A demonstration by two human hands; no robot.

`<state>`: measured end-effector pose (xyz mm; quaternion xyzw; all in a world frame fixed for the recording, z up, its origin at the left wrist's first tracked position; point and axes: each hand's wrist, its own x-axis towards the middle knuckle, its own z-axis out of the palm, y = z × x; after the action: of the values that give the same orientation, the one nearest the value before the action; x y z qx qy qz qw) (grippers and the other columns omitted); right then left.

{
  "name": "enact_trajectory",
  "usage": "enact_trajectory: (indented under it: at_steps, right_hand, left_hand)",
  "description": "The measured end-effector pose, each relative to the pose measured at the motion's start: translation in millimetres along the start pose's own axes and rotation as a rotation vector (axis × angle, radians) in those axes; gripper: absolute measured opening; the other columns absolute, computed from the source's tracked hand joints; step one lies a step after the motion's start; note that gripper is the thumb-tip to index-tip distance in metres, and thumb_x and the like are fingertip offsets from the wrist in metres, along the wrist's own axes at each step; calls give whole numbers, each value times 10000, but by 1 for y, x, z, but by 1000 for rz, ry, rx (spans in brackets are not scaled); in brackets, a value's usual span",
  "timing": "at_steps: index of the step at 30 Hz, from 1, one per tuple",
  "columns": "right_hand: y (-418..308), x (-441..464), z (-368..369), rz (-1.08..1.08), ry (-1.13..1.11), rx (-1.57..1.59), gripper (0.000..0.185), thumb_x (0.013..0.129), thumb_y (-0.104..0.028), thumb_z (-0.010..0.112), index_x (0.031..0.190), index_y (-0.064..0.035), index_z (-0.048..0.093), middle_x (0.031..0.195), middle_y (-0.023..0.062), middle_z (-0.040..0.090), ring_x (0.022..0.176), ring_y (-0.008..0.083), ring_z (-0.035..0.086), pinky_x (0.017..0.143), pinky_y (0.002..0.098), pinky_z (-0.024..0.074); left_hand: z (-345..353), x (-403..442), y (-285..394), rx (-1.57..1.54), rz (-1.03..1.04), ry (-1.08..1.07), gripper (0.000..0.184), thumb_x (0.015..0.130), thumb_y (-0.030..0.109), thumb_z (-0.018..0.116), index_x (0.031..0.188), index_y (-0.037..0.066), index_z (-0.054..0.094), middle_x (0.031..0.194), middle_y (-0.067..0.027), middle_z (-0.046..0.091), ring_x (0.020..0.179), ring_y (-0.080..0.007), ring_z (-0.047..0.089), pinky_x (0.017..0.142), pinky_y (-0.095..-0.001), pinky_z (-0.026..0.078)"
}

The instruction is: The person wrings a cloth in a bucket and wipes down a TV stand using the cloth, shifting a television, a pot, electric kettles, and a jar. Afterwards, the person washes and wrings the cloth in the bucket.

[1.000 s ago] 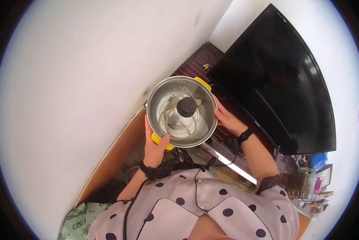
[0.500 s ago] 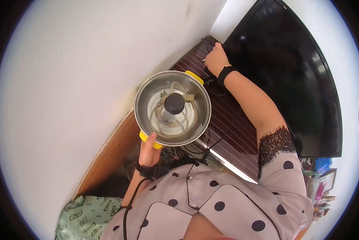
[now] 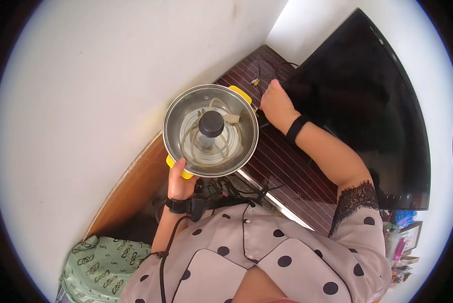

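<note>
My left hand (image 3: 182, 181) grips one yellow handle (image 3: 172, 165) of a metal pot (image 3: 168, 144), thumb on top. The pot has a glass lid (image 3: 191, 108) with a black knob (image 3: 211, 123). Through the glass I see a coiled pale power cord (image 3: 231, 119) inside. A second yellow handle (image 3: 240, 94) sticks out at the pot's far right. Just beyond it, my right hand (image 3: 279, 107) is closed low over the dark striped tabletop (image 3: 279, 159), near the television's edge. Its fingers curl out of sight, and what they hold, if anything, is hidden.
A large black television (image 3: 365, 111) stands along the right. Thin dark cables and a yellow-white connector (image 3: 255, 82) lie in the back corner. Tangled black cables (image 3: 226, 189) hang near my body. A white wall (image 3: 95, 101) borders the left, above green patterned cloth (image 3: 97, 267).
My right hand has come nearer to me from the back corner, uncovering the cables and connector there. The pot in my left hand has shifted slightly left and up in view.
</note>
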<state>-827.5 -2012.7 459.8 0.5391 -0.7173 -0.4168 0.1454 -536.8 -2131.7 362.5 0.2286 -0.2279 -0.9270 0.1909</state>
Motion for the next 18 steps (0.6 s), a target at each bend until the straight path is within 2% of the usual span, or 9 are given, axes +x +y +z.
enact_trajectory:
  at_steps: [7,9,11,13,14,15,17,18]
  right_hand:
    - [-6,-25,-2,-47,66,-55,236,848,-257,487,885,-105,663,843,49,618,906,199,539,892,337,294]
    - [-5,-23,5,-63,18,-2,242,840,-238,489,908,-82,662,844,52,612,910,206,539,919,352,299]
    - [-7,-23,11,-81,-29,52,252,832,-218,491,931,-59,660,846,55,607,914,212,538,946,367,305]
    - [-9,-34,10,-88,268,216,270,819,-178,493,940,-37,688,985,106,647,992,270,548,1021,416,293]
    - [-9,-43,1,-72,402,241,295,806,-161,490,984,-4,666,1076,135,612,1108,291,502,1095,435,238]
    - [-9,-55,-15,-73,406,229,295,806,-161,490,984,-4,666,1076,135,612,1108,291,502,1095,435,238]
    - [-13,-84,-39,-111,288,512,330,791,-164,548,1061,6,632,1160,136,574,1209,287,440,1105,446,222]
    - [-20,-99,-42,-105,286,509,330,791,-164,548,1061,6,632,1160,136,574,1209,287,440,1105,446,222]
  left_hand:
    - [5,-2,7,49,36,61,463,865,249,554,1277,80,429,1196,-75,567,1060,-218,574,845,-388,492]
    - [6,-4,11,87,48,2,502,868,251,531,1317,74,396,1259,-105,534,1157,-276,519,963,-454,430]
    - [6,-5,13,74,45,-3,499,869,246,528,1317,66,400,1267,-105,530,1165,-271,513,984,-437,412]
    - [14,-6,16,42,68,-33,499,869,250,534,1315,65,406,1276,-106,524,1166,-262,513,988,-425,405]
    - [22,-8,22,42,61,-29,492,873,260,537,1308,65,415,1278,-104,524,1161,-253,516,986,-413,405]
    - [23,-6,25,31,74,-66,486,877,259,538,1307,67,416,1268,-101,530,1163,-245,512,980,-409,410]
    - [35,1,30,4,113,-96,484,877,228,545,1311,65,406,1270,-95,524,1171,-238,505,980,-403,411]
    - [42,9,28,30,182,-126,483,876,203,546,1315,62,399,1274,-92,517,1175,-235,501,980,-397,411]
